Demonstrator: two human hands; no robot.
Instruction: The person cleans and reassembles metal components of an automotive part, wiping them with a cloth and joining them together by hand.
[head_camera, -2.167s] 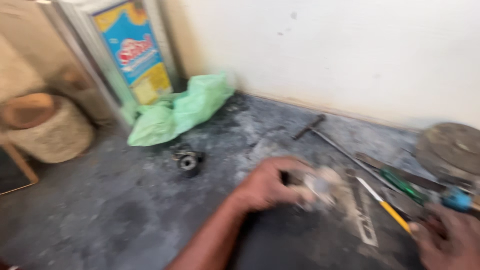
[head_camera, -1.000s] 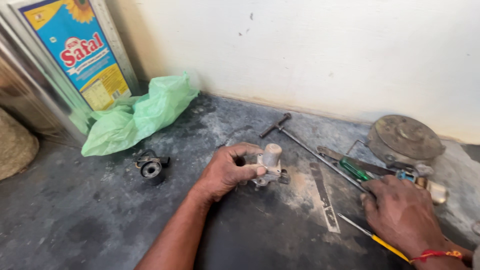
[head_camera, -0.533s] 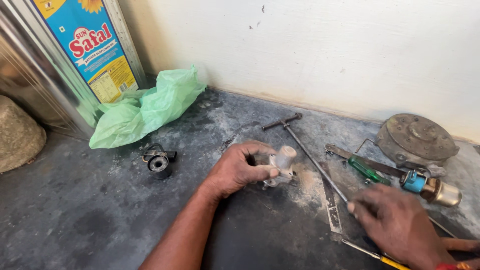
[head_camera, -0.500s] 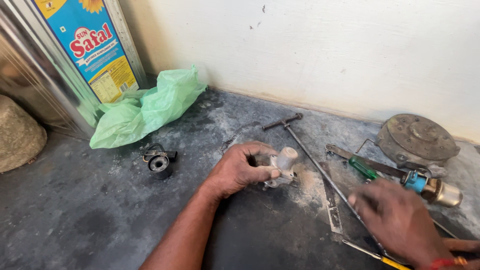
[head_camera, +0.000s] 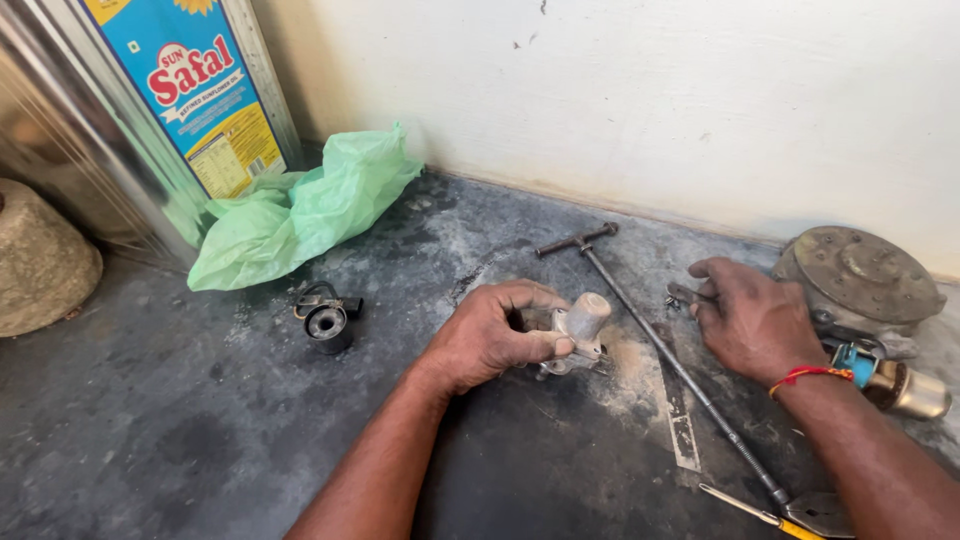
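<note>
A: What has the left hand got?

B: Its grip is closed around a small pale metal valve body with a round cap, pressed down on the dark floor. The part sits just past the fingertips, thumb along its near side.

A: And the right hand?

B: It lies palm down to the right of that, fingers on a flat metal tool beside the round rusty disc. Whether its grip has closed on anything I cannot tell; the palm hides it.

A: What lies between the 2 hands?

B: A long T-handled rod, running from near the wall down toward the right forearm. Right of the wrist, a blue-and-brass fitting.

A: How far along does the work look?

B: Early, I'd judge. The part is only steadied, no tool is on it yet. A small black coil sits apart, well left of the left hand, near the green plastic bag and the big tin.
</note>
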